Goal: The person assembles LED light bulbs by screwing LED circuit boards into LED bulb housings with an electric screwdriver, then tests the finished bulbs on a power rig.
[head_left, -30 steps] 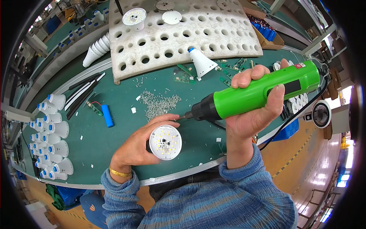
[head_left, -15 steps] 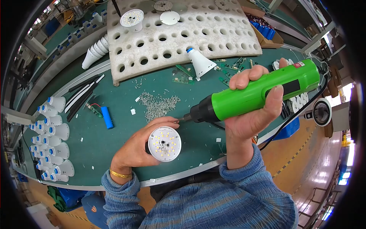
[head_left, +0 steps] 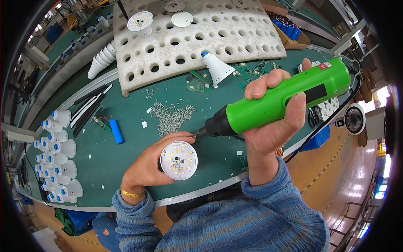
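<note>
My left hand (head_left: pixel 145 166) is closed around an LED bulb (head_left: pixel 179 161), its round white circuit board with yellow LEDs facing up. In my right hand (head_left: pixel 277 122) is a green electric screwdriver (head_left: pixel 289 101), slanting down to the left. Its bit tip is by my left fingertips, just above the bulb's edge; whether a screw is on it I cannot make out. A pile of small screws (head_left: pixel 172 117) lies just beyond my left hand. A white bulb housing (head_left: pixel 218 69) with a blue cap rests on its side farther back.
Rows of white bulb housings (head_left: pixel 65 149) stand at the left. A blue battery cell (head_left: pixel 116 131) and black and white strips (head_left: pixel 89 107) lie nearby. A foam board with holes (head_left: pixel 197 52) spans the back. Green circuit boards (head_left: pixel 199 86) and a box of blue cells (head_left: pixel 294 35) are beyond.
The screwdriver and both hands sit slightly lower and farther left in view. The table things have also shifted a little left, as the view moved. Both grips stay the same.
</note>
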### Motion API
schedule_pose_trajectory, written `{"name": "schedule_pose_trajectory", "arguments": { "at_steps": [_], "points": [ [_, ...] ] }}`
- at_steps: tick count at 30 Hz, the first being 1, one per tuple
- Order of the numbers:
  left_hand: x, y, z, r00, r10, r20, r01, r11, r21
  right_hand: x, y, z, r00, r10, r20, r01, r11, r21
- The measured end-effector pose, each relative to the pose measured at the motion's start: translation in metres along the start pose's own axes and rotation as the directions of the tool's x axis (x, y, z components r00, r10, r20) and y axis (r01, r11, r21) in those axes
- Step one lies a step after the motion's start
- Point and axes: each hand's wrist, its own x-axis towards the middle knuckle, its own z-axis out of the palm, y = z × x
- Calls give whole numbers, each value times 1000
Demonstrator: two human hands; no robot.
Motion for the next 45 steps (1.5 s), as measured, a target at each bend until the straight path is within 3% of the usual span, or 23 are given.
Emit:
{"name": "schedule_pose_trajectory", "arguments": {
  "at_steps": [23, 38, 45],
  "points": [
    [1, 0, 0, 1000, -11, -17, 10, 995, -100, 0, -4, -3, 999, 0, -41, 3, 997, 83],
    [1, 0, 2, 1000, -7, 11, 8, 997, -72, -2, -3, -2, 998, -2, 61, -1, 998, 59],
    [2, 3, 1, 1000, -4, -9, 3, 999, -39, 4, -8, -7, 999, -6, -32, 11, 985, 172]
  ]
}}
